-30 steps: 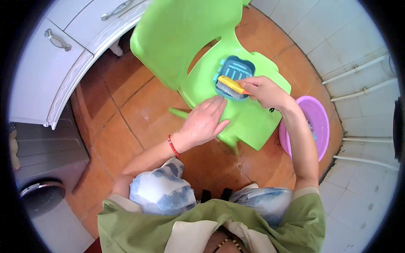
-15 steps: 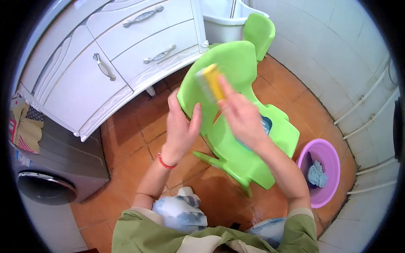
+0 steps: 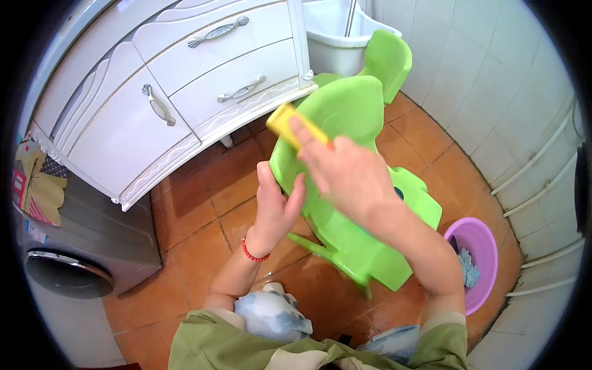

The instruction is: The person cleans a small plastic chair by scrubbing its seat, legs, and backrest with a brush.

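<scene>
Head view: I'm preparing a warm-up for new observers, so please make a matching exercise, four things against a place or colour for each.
Column one
1. brush
2. left hand
3. cloth
4. bracelet

Column two
A. in the purple basin
B. red
C. in the right hand
D. at the edge of the green chair's backrest

Pairs: 1-C, 2-D, 3-A, 4-B

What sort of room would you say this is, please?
Probably a bathroom or laundry area, judging by the grey, round-doored front-loading washing machine, glossy white cabinet with ornate metal handles and pale tiled wall.
</scene>
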Available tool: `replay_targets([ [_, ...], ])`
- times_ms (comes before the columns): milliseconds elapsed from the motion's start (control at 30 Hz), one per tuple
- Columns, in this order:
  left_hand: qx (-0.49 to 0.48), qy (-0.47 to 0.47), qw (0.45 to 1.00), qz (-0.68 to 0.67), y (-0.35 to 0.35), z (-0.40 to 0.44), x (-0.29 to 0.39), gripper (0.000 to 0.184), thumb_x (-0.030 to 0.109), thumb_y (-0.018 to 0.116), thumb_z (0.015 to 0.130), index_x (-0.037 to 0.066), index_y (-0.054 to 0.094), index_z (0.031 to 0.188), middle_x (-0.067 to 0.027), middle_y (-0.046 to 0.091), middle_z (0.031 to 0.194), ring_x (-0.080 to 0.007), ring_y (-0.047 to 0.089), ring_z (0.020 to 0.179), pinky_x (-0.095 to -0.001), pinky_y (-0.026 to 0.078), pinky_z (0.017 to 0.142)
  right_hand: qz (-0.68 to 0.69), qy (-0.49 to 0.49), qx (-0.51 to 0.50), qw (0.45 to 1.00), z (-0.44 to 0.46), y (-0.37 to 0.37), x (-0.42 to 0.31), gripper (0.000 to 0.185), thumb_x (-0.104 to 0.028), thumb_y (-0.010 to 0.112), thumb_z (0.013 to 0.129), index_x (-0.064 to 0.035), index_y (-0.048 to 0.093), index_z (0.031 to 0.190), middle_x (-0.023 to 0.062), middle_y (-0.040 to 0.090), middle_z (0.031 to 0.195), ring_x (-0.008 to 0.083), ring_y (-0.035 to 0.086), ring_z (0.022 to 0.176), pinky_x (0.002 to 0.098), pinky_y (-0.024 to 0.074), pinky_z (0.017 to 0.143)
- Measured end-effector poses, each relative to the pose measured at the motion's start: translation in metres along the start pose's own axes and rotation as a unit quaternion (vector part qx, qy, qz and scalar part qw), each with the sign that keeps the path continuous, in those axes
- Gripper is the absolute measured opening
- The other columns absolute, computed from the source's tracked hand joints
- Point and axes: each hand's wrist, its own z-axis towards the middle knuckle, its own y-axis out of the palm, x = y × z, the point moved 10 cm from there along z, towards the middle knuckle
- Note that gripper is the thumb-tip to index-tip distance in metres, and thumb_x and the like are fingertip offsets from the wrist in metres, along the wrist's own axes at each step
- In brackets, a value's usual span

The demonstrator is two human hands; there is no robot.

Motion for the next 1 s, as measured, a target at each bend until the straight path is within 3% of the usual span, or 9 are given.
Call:
replay_targets([
  [167, -0.011, 0.038, 0.999, 0.022, 0.000, 0.004, 0.010, 0.030, 0.005, 0.058, 0.088, -0.002, 0.034, 0.105, -0.0129, 0.054, 0.082, -0.0189, 0.058, 0.068, -0.0313, 0.046, 0.056, -0.072, 0.073, -0.043, 0.994, 0.038, -0.002, 0.058, 0.045, -0.032, 0.047, 0.094, -0.0230, 0.042, 0.138, 0.0173, 0.060, 0.066, 0.0296, 0.063, 0.066, 0.0452, 0.0497, 0.055],
  [267, -0.016, 0.031, 0.999, 0.009, 0.000, 0.000, 0.003, 0.029, 0.002, 0.058, 0.087, -0.002, 0.039, 0.109, -0.0082, 0.048, 0.092, -0.0132, 0.052, 0.079, -0.0282, 0.045, 0.065, -0.041, 0.089, 0.003, 0.995, 0.063, -0.003, 0.094, 0.044, -0.031, 0.048, 0.094, -0.0214, 0.045, 0.137, 0.0172, 0.060, 0.067, 0.0314, 0.063, 0.065, 0.0442, 0.0501, 0.058],
  [333, -0.023, 0.034, 0.999, 0.009, 0.000, 0.001, 0.002, 0.030, 0.005, 0.059, 0.088, -0.003, 0.036, 0.106, -0.0146, 0.054, 0.087, -0.0247, 0.058, 0.073, -0.0343, 0.046, 0.060, -0.040, 0.096, -0.038, 0.994, 0.047, -0.009, 0.063, 0.044, -0.029, 0.050, 0.092, -0.0208, 0.047, 0.135, 0.0169, 0.060, 0.067, 0.0326, 0.062, 0.064, 0.0438, 0.0501, 0.058],
  [467, -0.036, 0.042, 0.998, 0.038, -0.001, 0.001, 0.005, 0.033, 0.007, 0.060, 0.087, -0.004, 0.034, 0.103, -0.0207, 0.058, 0.086, -0.0350, 0.062, 0.073, -0.0392, 0.047, 0.060, -0.102, -0.089, -0.018, 0.991, -0.015, -0.025, -0.050, 0.046, -0.025, 0.058, 0.088, -0.0242, 0.049, 0.134, 0.0117, 0.052, 0.057, 0.0280, 0.055, 0.050, 0.0397, 0.0487, 0.049],
  [567, -0.036, 0.029, 0.999, 0.013, 0.000, 0.001, 0.002, 0.034, 0.009, 0.061, 0.087, -0.005, 0.034, 0.103, -0.0222, 0.058, 0.084, -0.0381, 0.061, 0.073, -0.0408, 0.047, 0.059, -0.070, -0.098, -0.036, 0.992, -0.016, -0.025, -0.043, 0.047, -0.027, 0.059, 0.088, -0.0255, 0.049, 0.134, 0.0090, 0.047, 0.055, 0.0247, 0.052, 0.046, 0.0372, 0.0471, 0.045],
  [800, -0.042, -0.003, 0.999, -0.003, 0.003, -0.001, -0.010, 0.032, 0.011, 0.062, 0.086, -0.004, 0.035, 0.095, -0.0209, 0.055, 0.071, -0.0380, 0.058, 0.059, -0.0416, 0.044, 0.050, -0.087, 0.087, -0.034, 0.992, 0.061, -0.009, 0.071, 0.045, -0.025, 0.052, 0.093, -0.0206, 0.045, 0.137, 0.0175, 0.059, 0.065, 0.0351, 0.060, 0.062, 0.0454, 0.0468, 0.054],
  [867, -0.031, -0.001, 0.999, -0.014, 0.003, -0.002, -0.014, 0.033, 0.011, 0.063, 0.086, -0.003, 0.035, 0.092, -0.0205, 0.055, 0.069, -0.0382, 0.057, 0.057, -0.0419, 0.043, 0.048, -0.077, 0.053, -0.052, 0.994, 0.041, -0.010, 0.037, 0.046, -0.023, 0.053, 0.091, -0.0200, 0.046, 0.136, 0.0162, 0.060, 0.067, 0.0350, 0.059, 0.059, 0.0456, 0.0464, 0.054],
  [933, -0.024, 0.009, 0.999, -0.027, 0.004, -0.001, -0.014, 0.033, 0.012, 0.064, 0.086, -0.003, 0.035, 0.090, -0.0200, 0.054, 0.067, -0.0382, 0.057, 0.056, -0.0422, 0.042, 0.047, -0.183, -0.096, 0.021, 0.978, 0.005, -0.022, -0.035, 0.054, -0.023, 0.062, 0.085, -0.0254, 0.046, 0.137, 0.0071, 0.049, 0.060, 0.0219, 0.050, 0.044, 0.0357, 0.0434, 0.042],
  [1000, -0.029, 0.024, 0.999, -0.032, 0.002, -0.001, -0.011, 0.033, 0.012, 0.064, 0.086, -0.003, 0.035, 0.089, -0.0194, 0.054, 0.066, -0.0381, 0.057, 0.055, -0.0424, 0.042, 0.047, -0.137, -0.103, -0.059, 0.983, -0.011, -0.023, -0.061, 0.055, -0.024, 0.062, 0.084, -0.0295, 0.046, 0.137, 0.0051, 0.043, 0.058, 0.0184, 0.049, 0.043, 0.0325, 0.0418, 0.040],
])
